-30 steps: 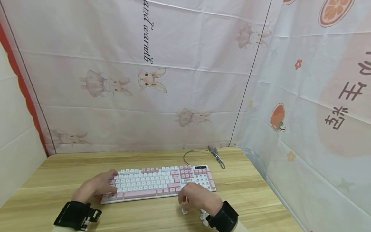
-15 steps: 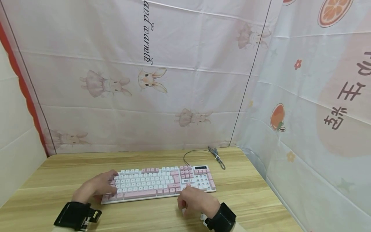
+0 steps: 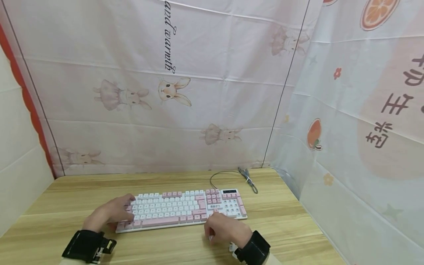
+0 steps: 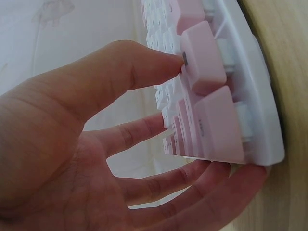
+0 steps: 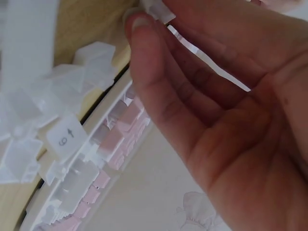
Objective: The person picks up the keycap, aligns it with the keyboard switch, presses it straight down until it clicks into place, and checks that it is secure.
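A pink-and-white keyboard (image 3: pixel 162 211) lies on the wooden table. Its left end is gripped by my left hand (image 3: pixel 112 212); in the left wrist view the thumb (image 4: pixel 156 67) presses a pink key (image 4: pixel 204 60) while the other fingers wrap the end edge. My right hand (image 3: pixel 228 229) is low over the table, just in front of the number pad. Thumb and fingers pinch a white keycap (image 5: pixel 160 10), mostly covered by the fingertips. Several loose white keycaps (image 3: pixel 232 248) lie beside the right wrist, one marked 9 (image 5: pixel 62 138) in the right wrist view.
On the number pad (image 3: pixel 232 208), several key positions show bare switches. A grey cable (image 3: pixel 247 178), tied in a bundle, lies behind the keyboard. Printed cloth (image 3: pixel 212 103) hangs along the table's back, with more cloth (image 3: pixel 334 158) at the right.
My right fingers have closed round the white keycap that lay on the table under them, and the hand has shifted slightly. My left hand and the keyboard stay in place.
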A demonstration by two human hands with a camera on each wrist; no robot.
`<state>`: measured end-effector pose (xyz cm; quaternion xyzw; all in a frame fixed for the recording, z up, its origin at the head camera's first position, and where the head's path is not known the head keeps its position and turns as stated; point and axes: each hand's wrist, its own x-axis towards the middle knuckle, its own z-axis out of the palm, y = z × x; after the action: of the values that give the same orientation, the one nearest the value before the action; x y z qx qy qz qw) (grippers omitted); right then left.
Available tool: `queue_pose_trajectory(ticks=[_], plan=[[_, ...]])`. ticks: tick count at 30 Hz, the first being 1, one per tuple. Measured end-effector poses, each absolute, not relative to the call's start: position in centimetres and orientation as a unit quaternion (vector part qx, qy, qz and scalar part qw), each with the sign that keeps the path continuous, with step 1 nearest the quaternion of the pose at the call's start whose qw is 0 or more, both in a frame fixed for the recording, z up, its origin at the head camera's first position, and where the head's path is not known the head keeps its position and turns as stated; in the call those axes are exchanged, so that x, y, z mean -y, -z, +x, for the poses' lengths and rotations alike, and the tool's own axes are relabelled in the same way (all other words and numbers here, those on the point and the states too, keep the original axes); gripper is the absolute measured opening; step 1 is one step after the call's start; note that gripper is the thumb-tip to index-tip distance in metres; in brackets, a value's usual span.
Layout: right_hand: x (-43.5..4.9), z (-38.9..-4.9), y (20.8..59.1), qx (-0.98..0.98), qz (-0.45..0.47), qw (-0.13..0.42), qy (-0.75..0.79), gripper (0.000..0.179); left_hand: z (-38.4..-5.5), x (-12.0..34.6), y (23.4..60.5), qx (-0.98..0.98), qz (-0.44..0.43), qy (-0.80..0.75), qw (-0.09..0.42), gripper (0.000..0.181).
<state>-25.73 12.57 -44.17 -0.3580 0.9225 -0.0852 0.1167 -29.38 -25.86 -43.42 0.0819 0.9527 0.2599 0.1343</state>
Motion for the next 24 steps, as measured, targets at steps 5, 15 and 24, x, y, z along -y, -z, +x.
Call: queue_pose_trajectory(ticks=[5,15,24], plan=[[-12.79,-25.79,43.94,-0.920,-0.369,0.100,0.088,0.017,-29.38,25.86,43.47,-0.950,0.077,-0.267,0.139,0.067],[-13.20,-25.95,43.47,-0.917,-0.366,0.107,0.115,0.025,-29.44,25.93,43.47,-0.954,0.084,-0.254,0.134,0.066],[-13.19,-26.06,43.53,-0.919,-0.369,0.096,0.105,0.024,-29.40,25.97,43.50,-0.951,0.086,-0.264,0.135,0.066]])
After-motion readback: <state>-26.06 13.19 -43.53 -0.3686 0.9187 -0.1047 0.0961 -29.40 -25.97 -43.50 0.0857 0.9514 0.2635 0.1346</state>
